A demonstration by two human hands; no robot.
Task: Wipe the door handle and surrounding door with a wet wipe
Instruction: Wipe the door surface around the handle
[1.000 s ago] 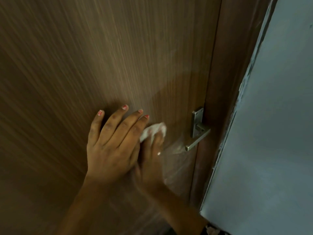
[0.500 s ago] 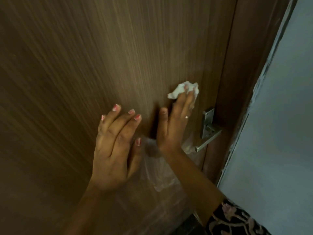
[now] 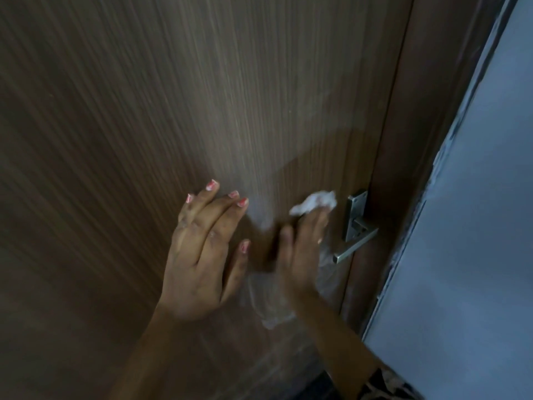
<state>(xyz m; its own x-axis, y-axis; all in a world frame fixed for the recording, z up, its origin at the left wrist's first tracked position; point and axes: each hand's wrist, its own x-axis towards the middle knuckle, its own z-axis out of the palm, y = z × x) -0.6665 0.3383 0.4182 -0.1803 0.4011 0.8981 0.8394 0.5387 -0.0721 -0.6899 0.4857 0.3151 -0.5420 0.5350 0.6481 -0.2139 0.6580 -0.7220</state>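
A brown wood-grain door point(image 3: 202, 111) fills most of the view. Its metal lever handle point(image 3: 356, 236) sits at the right edge, the lever pointing down-left. My right hand point(image 3: 301, 252) presses a crumpled white wet wipe point(image 3: 315, 202) flat against the door, just left of the handle plate; the wipe sticks out past my fingertips. My left hand point(image 3: 206, 249) lies flat on the door to the left, fingers spread, holding nothing. The right hand is motion-blurred.
The dark brown door frame point(image 3: 403, 168) runs down the right of the door. A grey-blue wall point(image 3: 476, 226) lies beyond it. Wet, shiny streaks point(image 3: 268, 301) show on the door between and below my hands.
My right hand with the wipe went up from beside the left hand to above the handle, then came down a little, now level with the handle plate. My left hand stayed flat on the door.
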